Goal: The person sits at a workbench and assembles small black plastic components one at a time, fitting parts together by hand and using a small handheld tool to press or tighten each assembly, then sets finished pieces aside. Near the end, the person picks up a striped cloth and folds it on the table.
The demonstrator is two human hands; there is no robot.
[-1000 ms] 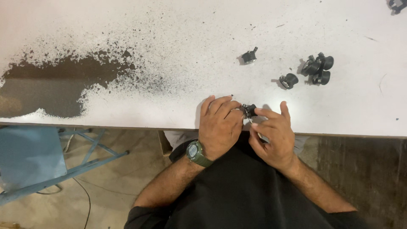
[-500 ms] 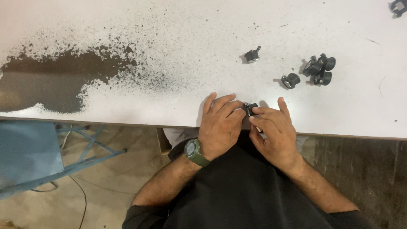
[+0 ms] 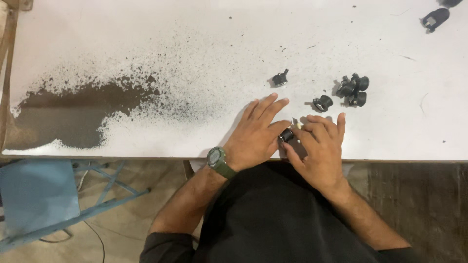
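My left hand and my right hand meet at the near edge of the white table. Between their thumbs and fingers they pinch a small black part, with a pale bit sticking up just right of it. The left hand's fingers are stretched flat on the table; a green watch sits on that wrist. Beyond the hands lie loose black parts: one alone, one close to my right fingertips, and a cluster further right.
A large patch of worn dark paint covers the table's left side. More black parts lie at the far right corner. A blue stool stands on the floor under the left of the table.
Both hands have slid slightly away from me onto the table. The left fingers have spread out flatter. The black part stays pinched between the hands.
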